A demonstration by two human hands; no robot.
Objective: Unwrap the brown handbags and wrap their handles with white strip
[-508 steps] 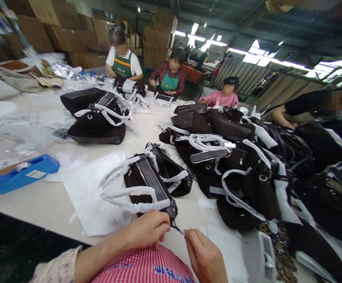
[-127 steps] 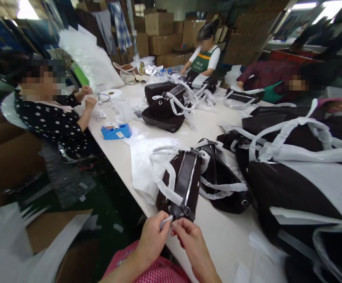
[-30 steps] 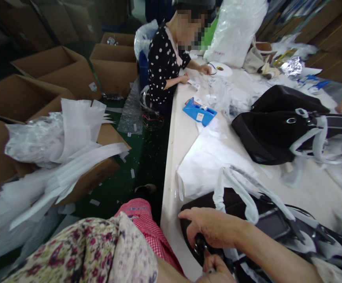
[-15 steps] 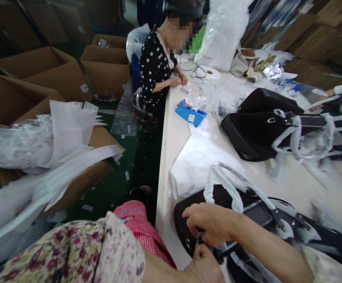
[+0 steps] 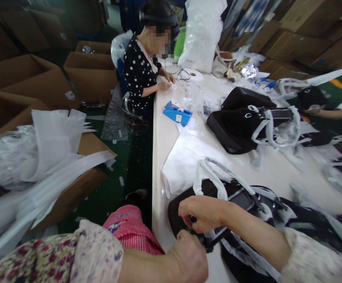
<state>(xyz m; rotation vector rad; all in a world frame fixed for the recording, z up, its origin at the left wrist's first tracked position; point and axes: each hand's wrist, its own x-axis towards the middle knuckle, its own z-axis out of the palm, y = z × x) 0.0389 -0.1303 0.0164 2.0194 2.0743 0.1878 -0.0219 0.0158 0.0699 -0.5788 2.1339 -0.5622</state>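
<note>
bag (image 5: 241, 199): matt cloth | tape dispenser (image 5: 177, 115): glossy plastic | tabletop (image 5: 162, 143): smooth

Dark piece (image 5: 192, 218), largely hidden within the grip of the left hand (image 5: 190, 255) and right hand (image 5: 202, 214); its shape is indeterminate. Near bag (image 5: 174, 212), partly obscured by the right forearm (image 5: 256, 232). Co-worker (image 5: 336, 114) at right, cut off by the edge. Dispenser label (image 5: 178, 118), too small to read.

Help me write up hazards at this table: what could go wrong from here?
One end of the dark bag lies close to the edge of the table, and the left hand and right hand work there, so a firm tug might pull it over. The blue tape dispenser also sits near that edge; a stray bump could send it down.
</note>
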